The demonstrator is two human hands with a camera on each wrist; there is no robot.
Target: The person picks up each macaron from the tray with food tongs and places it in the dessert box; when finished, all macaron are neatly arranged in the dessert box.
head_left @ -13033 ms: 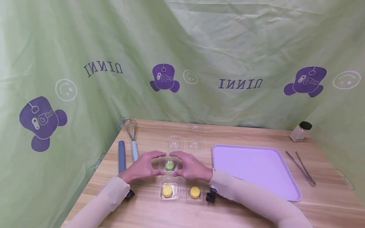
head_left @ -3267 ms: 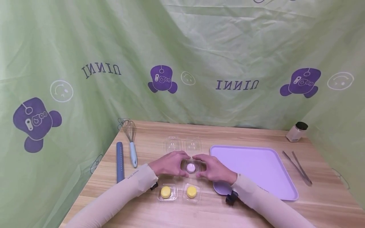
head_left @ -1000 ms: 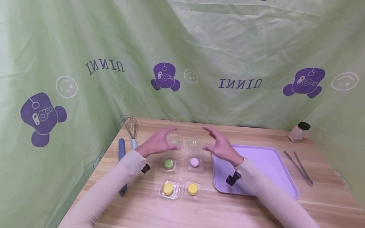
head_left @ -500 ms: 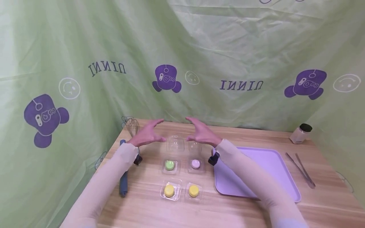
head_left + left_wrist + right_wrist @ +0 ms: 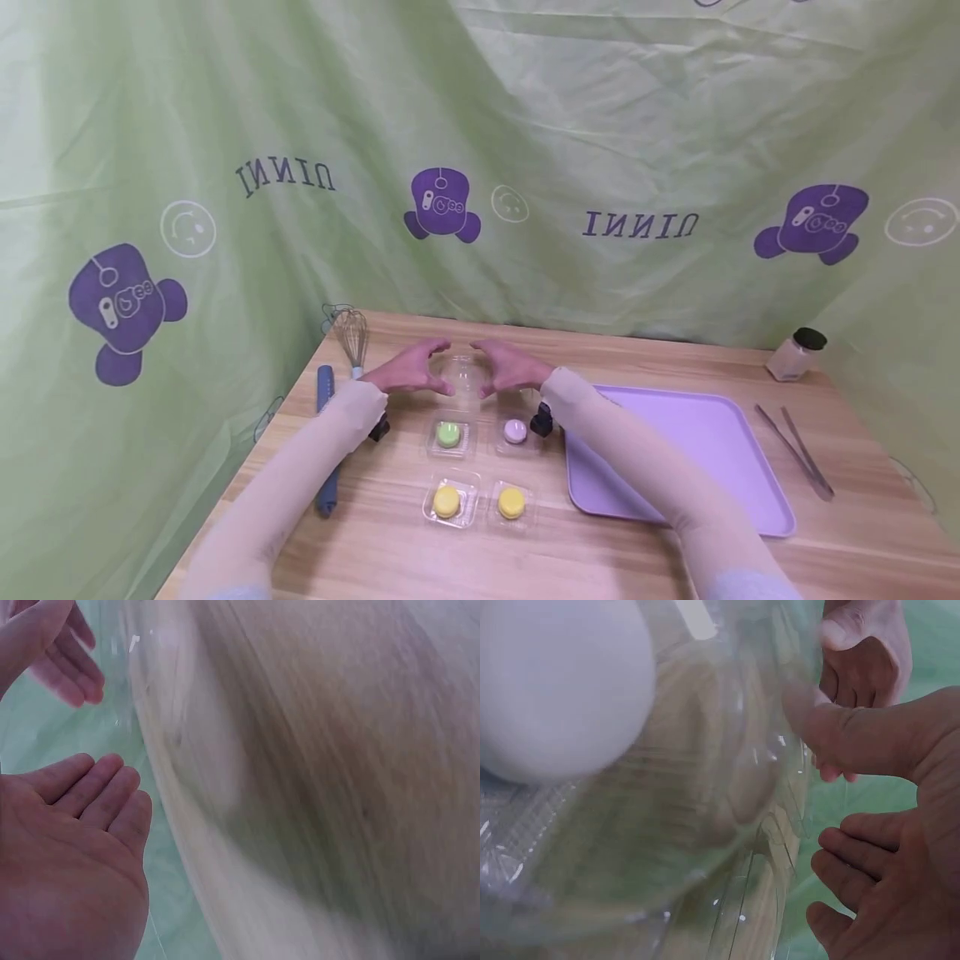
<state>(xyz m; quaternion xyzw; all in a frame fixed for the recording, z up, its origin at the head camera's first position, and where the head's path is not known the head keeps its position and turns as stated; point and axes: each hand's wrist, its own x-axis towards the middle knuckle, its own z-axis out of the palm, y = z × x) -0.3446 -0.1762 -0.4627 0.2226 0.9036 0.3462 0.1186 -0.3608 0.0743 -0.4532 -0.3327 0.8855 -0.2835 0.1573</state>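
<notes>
My left hand [image 5: 408,368] and right hand [image 5: 512,367] curve around either side of a clear plastic lid [image 5: 463,379] at the back of the table. Whether the fingers touch it is hard to tell. In both wrist views the fingers look mostly straight. Just nearer sit a green macaron [image 5: 447,434] and a lilac macaron [image 5: 515,430], each in a clear plastic container. A pale macaron [image 5: 562,690] looms close in the right wrist view. Two yellow macarons, one left [image 5: 446,502] and one right [image 5: 512,502], lie in clear trays in front. My right hand hides the spot of another lid.
Left of the hands lie a whisk [image 5: 352,333] and a blue bar-shaped tool [image 5: 326,492], partly under the left arm. A purple tray [image 5: 720,467] is under the right forearm. Metal tongs [image 5: 802,458] and a black-lidded jar [image 5: 797,354] stand farther right. Green cloth [image 5: 525,100] hangs behind.
Earlier my hands were around the green macaron's container, then the lilac one's. Since then they moved back to the lids and drew closer together. The farthest lid at the back edge has gone.
</notes>
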